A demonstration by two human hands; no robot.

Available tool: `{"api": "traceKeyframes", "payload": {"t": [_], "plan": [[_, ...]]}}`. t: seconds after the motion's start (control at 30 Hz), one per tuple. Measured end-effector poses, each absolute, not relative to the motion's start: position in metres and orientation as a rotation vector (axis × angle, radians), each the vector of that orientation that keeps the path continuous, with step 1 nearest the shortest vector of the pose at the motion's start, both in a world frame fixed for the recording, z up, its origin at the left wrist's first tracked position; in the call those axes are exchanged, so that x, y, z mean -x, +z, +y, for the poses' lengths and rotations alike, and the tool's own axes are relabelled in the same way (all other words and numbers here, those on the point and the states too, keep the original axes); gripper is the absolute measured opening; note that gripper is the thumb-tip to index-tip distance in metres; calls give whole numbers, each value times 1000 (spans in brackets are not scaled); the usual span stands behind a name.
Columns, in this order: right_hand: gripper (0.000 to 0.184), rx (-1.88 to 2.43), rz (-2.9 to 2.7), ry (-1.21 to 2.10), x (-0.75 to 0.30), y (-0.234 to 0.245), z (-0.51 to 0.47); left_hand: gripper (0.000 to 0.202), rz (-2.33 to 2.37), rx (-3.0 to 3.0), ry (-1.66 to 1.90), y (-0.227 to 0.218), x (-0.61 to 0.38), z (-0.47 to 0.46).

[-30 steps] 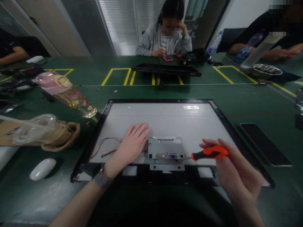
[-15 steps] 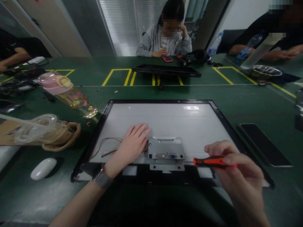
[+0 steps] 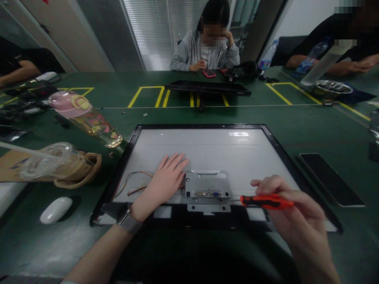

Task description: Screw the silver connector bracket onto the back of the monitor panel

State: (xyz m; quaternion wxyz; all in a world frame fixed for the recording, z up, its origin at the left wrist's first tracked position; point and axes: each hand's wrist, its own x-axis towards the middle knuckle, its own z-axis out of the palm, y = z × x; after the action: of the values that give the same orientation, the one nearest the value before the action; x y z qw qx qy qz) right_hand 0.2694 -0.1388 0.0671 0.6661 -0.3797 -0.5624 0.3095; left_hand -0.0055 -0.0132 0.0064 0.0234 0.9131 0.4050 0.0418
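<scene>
Screwdriver point(image 3: 266, 201) sits in the right hand point(image 3: 291, 209), whose grip is curled around the red and black handle; it is held almost level, presumably so the shaft comes in low at the lower right of the grey metal box point(image 3: 207, 183), though whether the tip touches I cannot tell. The left hand point(image 3: 167, 177) lies flat, fingers spread and grasping nothing, on the white panel point(image 3: 192, 138) just left of the box, likely to steady it, with thin wires point(image 3: 137, 191) beside it. Past the panel's black frame point(image 3: 201, 126), sideways room looks tight: on the table point(image 3: 308, 126) a phone point(image 3: 331, 179) lies near the right edge, a bottle point(image 3: 89, 118) near the left. The far edge leaves more, before a dark screen point(image 3: 207, 88).
</scene>
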Motion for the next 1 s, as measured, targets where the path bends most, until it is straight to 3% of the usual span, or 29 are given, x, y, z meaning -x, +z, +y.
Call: {"api": "traceKeyframes", "payload": {"t": [0.17, 0.4, 0.6, 0.87, 1.0], "plan": [[19, 912, -1179, 678, -266, 63, -141, 45, 1244, -2824, 141, 4, 6, -13], [7, 804, -1319, 704, -273, 65, -138, 45, 1239, -2826, 177, 3, 7, -13], [24, 864, -1232, 697, -270, 63, -142, 45, 1228, -2828, 192, 3, 7, -13], [7, 843, -1294, 727, -275, 64, -140, 46, 1225, -2816, 196, 4, 7, -13], [24, 893, -1253, 703, -272, 65, -143, 46, 1230, -2814, 184, 4, 7, -13]]}}
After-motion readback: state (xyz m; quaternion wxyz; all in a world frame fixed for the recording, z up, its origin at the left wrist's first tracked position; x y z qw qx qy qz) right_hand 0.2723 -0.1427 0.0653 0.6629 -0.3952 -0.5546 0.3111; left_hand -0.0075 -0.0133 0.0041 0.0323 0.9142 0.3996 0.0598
